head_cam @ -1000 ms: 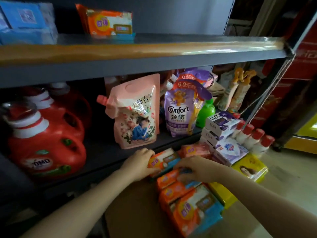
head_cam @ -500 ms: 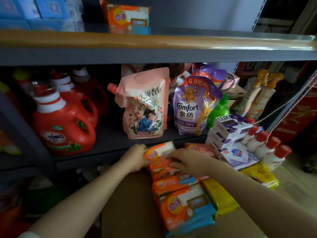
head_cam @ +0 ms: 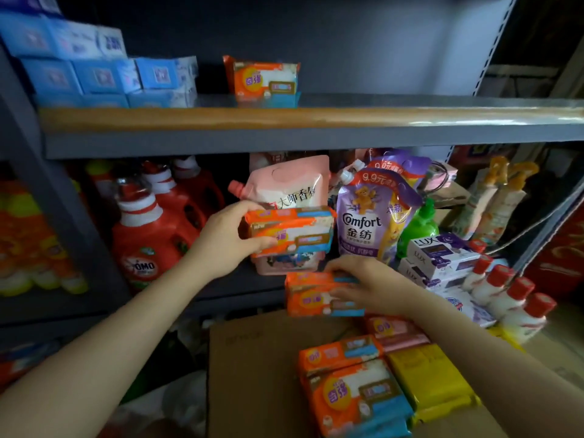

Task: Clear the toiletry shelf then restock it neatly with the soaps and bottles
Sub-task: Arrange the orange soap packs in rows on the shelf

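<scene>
In front of the pink refill pouch [head_cam: 286, 188] we see the left hand [head_cam: 226, 238] gripping an orange soap pack [head_cam: 292, 230] in the air. The right hand [head_cam: 371, 284] clasps a second soap pack [head_cam: 311, 295], seemingly lifted above the cardboard box [head_cam: 252, 368], whose top carries more packs.

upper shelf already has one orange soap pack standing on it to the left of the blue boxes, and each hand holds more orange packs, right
Not quite. In the head view the orange soap pack on the upper shelf stands to the right of the blue boxes, not left. The left hand and right hand do each hold orange packs.
</scene>
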`<action>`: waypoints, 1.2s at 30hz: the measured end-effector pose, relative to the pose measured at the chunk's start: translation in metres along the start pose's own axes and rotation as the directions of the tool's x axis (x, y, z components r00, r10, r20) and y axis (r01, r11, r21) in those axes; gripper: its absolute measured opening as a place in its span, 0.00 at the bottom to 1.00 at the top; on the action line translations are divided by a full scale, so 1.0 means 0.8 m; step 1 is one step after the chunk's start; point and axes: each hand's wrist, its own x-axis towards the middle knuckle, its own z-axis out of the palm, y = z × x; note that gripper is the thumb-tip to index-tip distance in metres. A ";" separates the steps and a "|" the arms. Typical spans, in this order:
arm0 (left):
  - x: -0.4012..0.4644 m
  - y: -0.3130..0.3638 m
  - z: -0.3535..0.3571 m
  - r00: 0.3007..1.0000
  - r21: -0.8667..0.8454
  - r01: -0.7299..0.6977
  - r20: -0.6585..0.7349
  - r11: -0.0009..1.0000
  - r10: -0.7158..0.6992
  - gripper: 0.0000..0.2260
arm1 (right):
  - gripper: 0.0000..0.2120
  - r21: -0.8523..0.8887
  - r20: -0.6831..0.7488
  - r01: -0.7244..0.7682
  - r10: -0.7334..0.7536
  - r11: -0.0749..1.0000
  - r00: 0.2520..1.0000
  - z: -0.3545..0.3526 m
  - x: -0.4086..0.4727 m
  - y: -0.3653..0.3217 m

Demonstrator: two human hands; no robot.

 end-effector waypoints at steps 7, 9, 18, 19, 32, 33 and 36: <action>0.054 0.079 -0.082 0.930 -0.069 -0.207 -0.324 0.976 0.174 0.17 | 0.13 0.371 -0.455 0.126 0.062 0.920 0.888 -0.109 0.003 -0.046; 0.077 0.095 -0.101 0.891 -0.110 -0.229 -0.424 0.967 0.162 0.17 | 0.14 0.420 -0.545 0.185 0.084 0.889 0.834 -0.130 0.007 -0.056; 0.200 0.084 -0.138 0.940 0.028 -0.025 -0.341 0.999 0.033 0.18 | 0.12 0.364 -0.709 0.224 0.113 0.904 0.696 -0.196 0.054 -0.082; 0.209 0.078 -0.138 0.948 0.017 0.004 -0.317 1.000 0.002 0.17 | 0.12 0.338 -0.721 0.214 0.105 0.917 0.685 -0.202 0.061 -0.085; 0.269 0.044 -0.126 0.967 0.464 0.244 -0.181 0.851 -0.179 0.20 | 0.16 0.036 -0.714 -0.024 0.042 0.999 0.699 -0.253 0.156 -0.105; 0.272 0.040 -0.125 0.962 0.432 0.257 -0.197 0.864 -0.188 0.20 | 0.16 -0.001 -0.693 -0.053 0.037 0.999 0.720 -0.256 0.162 -0.102; 0.277 0.027 -0.126 0.962 0.228 0.252 -0.165 0.940 -0.218 0.16 | 0.15 -0.054 -0.641 -0.095 0.038 0.994 0.766 -0.261 0.183 -0.101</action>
